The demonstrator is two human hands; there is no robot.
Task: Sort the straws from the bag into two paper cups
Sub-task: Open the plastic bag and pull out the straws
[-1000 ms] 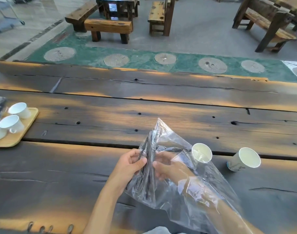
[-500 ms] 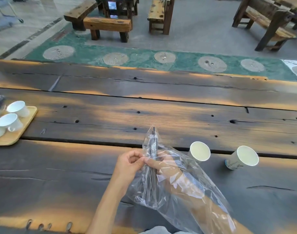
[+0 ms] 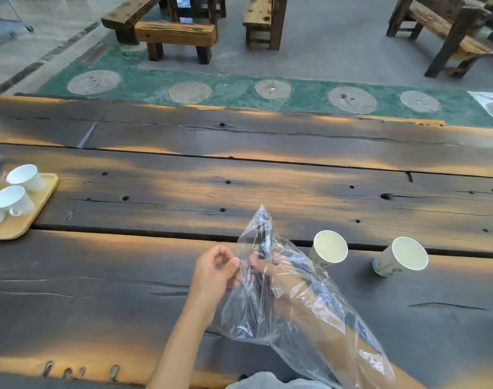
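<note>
Head view: looks down on a dark, cracked wooden plank bench (image 3: pixel 155 290) with the person's two forearms reaching in from the near edge.
Straws: a bundle of thin dark straws (image 3: pixel 263 279) stands nearly upright inside a clear, crinkled plastic bag (image 3: pixel 309 313), its long axis running from the near edge toward the far edge, tips up in the bag's peak.
Right hand: the right hand (image 3: pixel 279 279) is inside the bag, seen through the film, fingers closed round the straw bundle at mid-length.
Left hand: the left hand (image 3: pixel 215 269) is outside the bag on its left face, thumb and forefinger pinching the film just beside the bundle.
Cups: two white paper cups with printed sides, the nearer cup (image 3: pixel 330 248) just right of the bag, the farther cup (image 3: pixel 402 258) further toward the right edge; both look empty.
Key relation: the cups lie to the right of the hands, so the right hand is nearer; the straws must first clear the bag's mouth, which trails back along the right forearm.
Risk: I judge the clinging film may drag on the bundle.
</note>
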